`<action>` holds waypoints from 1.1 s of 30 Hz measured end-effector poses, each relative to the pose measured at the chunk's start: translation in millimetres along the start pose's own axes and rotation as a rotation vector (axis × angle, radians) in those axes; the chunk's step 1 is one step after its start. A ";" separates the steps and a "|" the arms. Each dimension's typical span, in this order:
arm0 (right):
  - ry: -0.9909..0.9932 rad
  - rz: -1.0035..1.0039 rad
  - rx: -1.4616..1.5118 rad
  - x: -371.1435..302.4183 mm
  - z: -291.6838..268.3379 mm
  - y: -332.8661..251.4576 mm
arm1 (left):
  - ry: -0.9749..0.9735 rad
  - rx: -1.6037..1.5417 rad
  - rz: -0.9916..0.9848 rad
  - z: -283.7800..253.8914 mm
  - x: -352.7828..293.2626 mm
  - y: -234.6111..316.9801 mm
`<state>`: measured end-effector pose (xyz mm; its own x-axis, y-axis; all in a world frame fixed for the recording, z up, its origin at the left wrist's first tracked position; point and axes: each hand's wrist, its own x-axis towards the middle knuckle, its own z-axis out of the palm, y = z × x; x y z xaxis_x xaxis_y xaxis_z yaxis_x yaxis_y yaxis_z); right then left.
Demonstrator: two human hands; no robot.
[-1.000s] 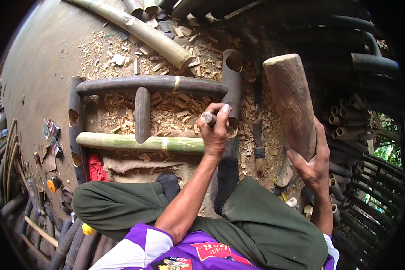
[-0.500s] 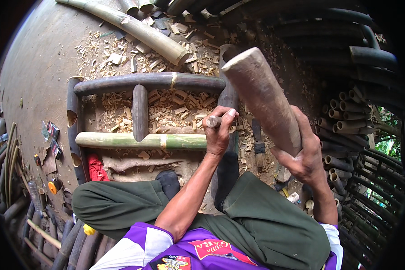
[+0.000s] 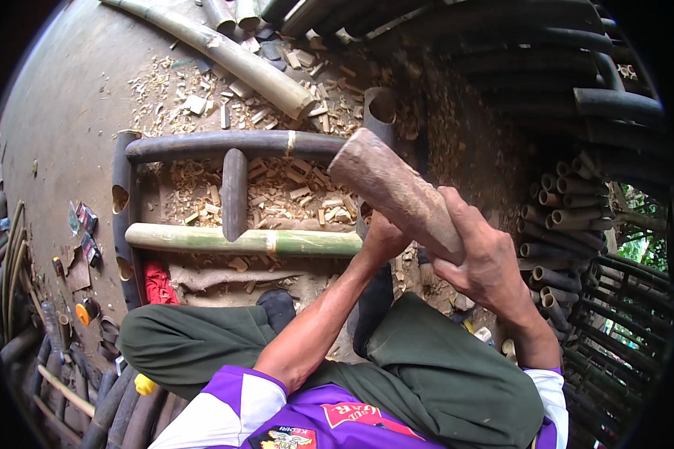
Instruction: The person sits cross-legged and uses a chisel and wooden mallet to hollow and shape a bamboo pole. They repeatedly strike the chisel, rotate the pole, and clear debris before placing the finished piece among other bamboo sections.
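My right hand (image 3: 483, 258) grips a thick wooden club-like mallet (image 3: 397, 191), tilted with its broad end toward the upper left. Beneath the mallet, my left hand (image 3: 386, 239) is closed at the right post of a bamboo frame. The chisel in it, whose round handle end showed earlier, is now hidden by the mallet. A dark hole shows in the right post (image 3: 380, 112) just above my left hand. The frame also has a dark top rail (image 3: 202, 147), a short dark upright (image 3: 234, 194), a green lower rail (image 3: 195, 237) and a holed left post (image 3: 123, 176).
Wood chips (image 3: 299, 176) litter the ground inside and beyond the frame. A long bamboo pole (image 3: 225, 56) lies behind it. Stacked bamboo tubes (image 3: 565, 198) stand at the right. A red cloth (image 3: 157, 283) and an orange tape measure (image 3: 87, 311) lie at the left.
The mallet has swung down and to the left in my right hand, and now covers part of my left hand. My left hand has shifted slightly right and down.
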<state>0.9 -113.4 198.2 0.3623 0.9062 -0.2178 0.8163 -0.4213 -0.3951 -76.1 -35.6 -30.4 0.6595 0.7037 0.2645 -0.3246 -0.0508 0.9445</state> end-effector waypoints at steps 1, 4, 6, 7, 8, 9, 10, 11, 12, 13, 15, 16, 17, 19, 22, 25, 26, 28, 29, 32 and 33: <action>-0.034 0.037 -0.002 3.1 -2.3 1.4 | 0.075 -0.115 -0.141 -6.8 11.9 -5.5; 0.026 0.042 0.146 1.0 -6.6 3.4 | 0.424 -0.557 -0.458 -31.8 33.7 -19.2; 0.046 0.081 0.203 -3.4 -8.3 3.9 | 0.394 -0.548 -0.422 -27.6 38.5 0.1; 0.046 0.082 0.221 1.0 -12.0 -0.6 | 0.343 -0.464 -0.357 -25.7 39.2 -1.2; 0.046 0.083 0.238 4.8 -13.7 -3.8 | 0.338 -0.362 -0.266 -18.9 35.6 -4.7; 0.076 0.041 0.241 7.0 -12.9 -6.1 | 0.257 -0.293 -0.289 -21.0 28.8 -8.2; 0.106 0.010 0.235 5.9 -12.3 -9.2 | 0.167 -0.235 -0.303 -19.4 23.2 -15.1; 0.129 -0.020 0.238 3.6 -8.4 -8.4 | 0.151 -0.232 -0.271 -8.0 26.3 -2.7; 0.172 -0.021 0.209 -1.3 -1.6 -3.9 | 0.221 -0.206 -0.225 6.9 25.3 13.3; 0.148 0.075 0.213 -6.6 4.9 -0.6 | 0.302 -0.170 -0.173 20.4 24.6 28.0; 0.077 0.208 0.217 -8.0 12.5 1.6 | 0.169 0.027 -0.117 26.7 14.2 5.7; 0.071 0.248 0.272 -11.2 4.3 2.4 | 0.048 0.087 -0.109 34.3 15.4 4.9; 0.060 0.309 0.349 -10.3 -0.7 -0.8 | -0.145 0.218 -0.058 33.3 17.4 -0.2; 0.162 0.220 0.311 -18.6 6.8 14.7 | -0.483 0.255 -0.216 35.1 9.2 1.8; 0.250 0.233 0.404 -31.1 7.3 20.0 | -0.045 0.106 -0.082 35.6 19.7 11.5; 0.287 0.165 0.273 -34.5 6.1 18.6 | 0.210 0.086 -0.117 32.0 20.6 22.4; 0.327 0.140 0.220 -36.4 7.3 18.6 | 0.232 0.074 -0.121 32.2 20.8 23.2; 0.406 0.098 0.111 -42.8 14.0 19.1 | 0.253 0.044 -0.134 33.5 20.5 24.0; 0.349 0.134 0.126 -43.5 21.6 22.1 | 0.252 0.026 -0.142 34.8 20.0 24.1; 0.195 0.212 0.188 -29.8 35.0 13.4 | 0.275 0.047 -0.082 33.9 13.7 4.4; 0.171 0.191 0.215 -26.7 29.3 8.9 | 0.294 0.074 -0.046 31.7 9.6 -6.7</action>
<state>-14.7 -142.4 174.4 0.5851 0.7950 -0.1600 0.6192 -0.5655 -0.5448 -46.1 -50.9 -27.9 0.4446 0.8806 0.1642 -0.2416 -0.0586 0.9686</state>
